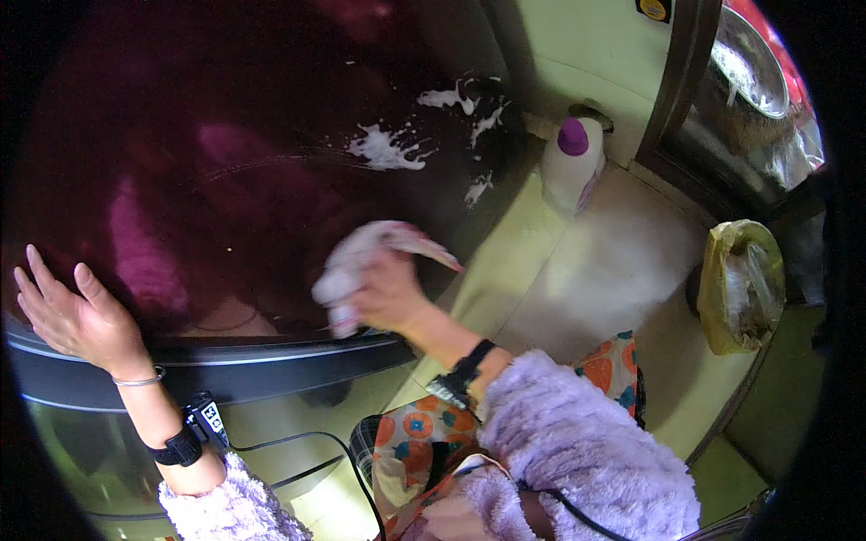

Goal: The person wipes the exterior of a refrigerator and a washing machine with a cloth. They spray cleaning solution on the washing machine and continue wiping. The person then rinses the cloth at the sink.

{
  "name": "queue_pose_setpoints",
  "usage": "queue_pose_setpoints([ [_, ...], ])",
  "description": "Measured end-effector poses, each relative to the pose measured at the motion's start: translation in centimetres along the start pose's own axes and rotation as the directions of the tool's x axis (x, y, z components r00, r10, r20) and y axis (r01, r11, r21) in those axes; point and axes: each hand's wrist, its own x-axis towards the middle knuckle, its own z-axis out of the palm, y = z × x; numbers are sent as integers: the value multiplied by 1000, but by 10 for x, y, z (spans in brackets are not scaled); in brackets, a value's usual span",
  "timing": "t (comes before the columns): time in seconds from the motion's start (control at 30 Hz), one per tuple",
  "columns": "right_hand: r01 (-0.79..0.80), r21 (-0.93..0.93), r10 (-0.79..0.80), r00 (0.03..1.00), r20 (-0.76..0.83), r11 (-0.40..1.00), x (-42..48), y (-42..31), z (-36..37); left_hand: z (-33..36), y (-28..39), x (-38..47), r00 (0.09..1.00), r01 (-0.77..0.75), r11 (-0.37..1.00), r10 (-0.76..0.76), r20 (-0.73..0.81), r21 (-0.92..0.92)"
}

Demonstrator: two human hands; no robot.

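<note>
My right hand (392, 291) presses a crumpled white cloth with pinkish-red edges (352, 264) against a dark, glossy panel (270, 203), near its lower right edge. Hand and cloth are slightly blurred. White foamy splashes (385, 147) lie on the panel above the cloth, with more towards its upper right. At the far left my left hand (84, 321), fingers spread and holding nothing, is at the panel's lower edge; whether it touches is hard to tell. Pinkish reflections show on the glossy surface.
A white bottle with a purple cap (574, 162) stands on the tiled floor near the wall, right of the panel. Further right is a bin lined with a yellow plastic bag (717, 297). Behind a dark frame (676, 101) a metal basin (751, 61) shows. A black cable (338, 446) runs between my arms.
</note>
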Motion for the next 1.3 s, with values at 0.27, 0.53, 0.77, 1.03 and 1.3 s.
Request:
queue_pose_setpoints([
  [0.27, -951, -59, 909, 307, -281, 303, -49, 113, -40, -2, 12, -2, 991, 133, 991, -133, 34, -7],
  [0.53, -202, -133, 207, 978, 21, 970, 128, -61, 15, -1, 19, -4, 964, 257, 963, -250, 88, -82],
  [0.77, 617, 76, -547, 625, 558, 783, 26, -58, 42, -5, 17, -2, 954, 280, 954, -264, 139, -106],
  [1.03, 496, -186, -238, 671, 703, 848, 88, -5, -41, -10, 19, -2, 941, 310, 942, -286, 179, -126],
  [1.3, 471, -283, -324, 839, 437, 836, 155, -63, -14, -7, 18, -3, 939, 328, 931, -304, 159, -159],
])
